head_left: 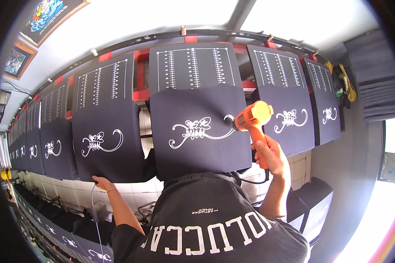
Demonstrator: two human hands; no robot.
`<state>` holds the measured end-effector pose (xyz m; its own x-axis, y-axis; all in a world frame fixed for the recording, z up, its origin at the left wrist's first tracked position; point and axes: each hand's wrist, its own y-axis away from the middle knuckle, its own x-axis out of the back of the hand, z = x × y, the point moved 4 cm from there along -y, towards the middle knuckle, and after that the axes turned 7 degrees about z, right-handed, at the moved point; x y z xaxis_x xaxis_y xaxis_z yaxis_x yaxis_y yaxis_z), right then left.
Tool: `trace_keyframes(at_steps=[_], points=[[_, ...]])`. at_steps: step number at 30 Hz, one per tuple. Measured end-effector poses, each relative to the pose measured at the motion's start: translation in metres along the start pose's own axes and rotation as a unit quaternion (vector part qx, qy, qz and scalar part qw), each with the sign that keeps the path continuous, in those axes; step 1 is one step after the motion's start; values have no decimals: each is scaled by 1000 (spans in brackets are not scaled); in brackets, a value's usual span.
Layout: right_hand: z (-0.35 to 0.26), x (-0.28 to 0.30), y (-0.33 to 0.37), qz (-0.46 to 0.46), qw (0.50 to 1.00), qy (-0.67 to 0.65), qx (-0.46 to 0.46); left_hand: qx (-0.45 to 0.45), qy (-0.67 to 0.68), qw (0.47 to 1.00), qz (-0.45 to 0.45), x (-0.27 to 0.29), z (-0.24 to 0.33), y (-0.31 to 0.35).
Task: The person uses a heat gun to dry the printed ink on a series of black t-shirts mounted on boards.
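Note:
My right hand (271,154) is closed around the handle of an orange heat gun (255,115). Its dark nozzle points left, close to the white line print (196,131) on the dark fabric (180,158) covering the middle board. My left hand (103,184) is low at the left, by the bottom edge of the neighbouring fabric-covered board (107,164). A thin pale cable (93,204) hangs from its fingers, which look pinched on it. That board's fabric carries the same white print (102,143).
A long row of printing boards with white ruler marks (193,65) rests along a red and black frame (141,70). More printed dark fabrics (70,241) lie in a second row at lower left. A black cord (255,181) trails from the heat gun. Framed pictures (19,59) hang at upper left.

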<state>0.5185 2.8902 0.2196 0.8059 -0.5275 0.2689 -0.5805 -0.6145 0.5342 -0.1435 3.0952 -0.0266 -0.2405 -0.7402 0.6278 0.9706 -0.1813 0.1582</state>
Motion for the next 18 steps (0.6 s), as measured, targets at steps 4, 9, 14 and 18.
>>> trace_keyframes(at_steps=[4, 9, 14, 18], points=[[7, -3, 2, 16, 1000, 4, 11, -10, 1, 1000, -2, 1, 1, 1], [8, -3, 8, -5, 1000, 23, 2, -4, 9, 1000, 2, -1, -3, -4], [9, -3, 15, -32, 999, 21, -8, -6, 25, 1000, -5, -2, -6, -7], [9, -7, 20, -34, 999, 25, -17, 1, 18, 1000, -15, -1, -3, -1]])
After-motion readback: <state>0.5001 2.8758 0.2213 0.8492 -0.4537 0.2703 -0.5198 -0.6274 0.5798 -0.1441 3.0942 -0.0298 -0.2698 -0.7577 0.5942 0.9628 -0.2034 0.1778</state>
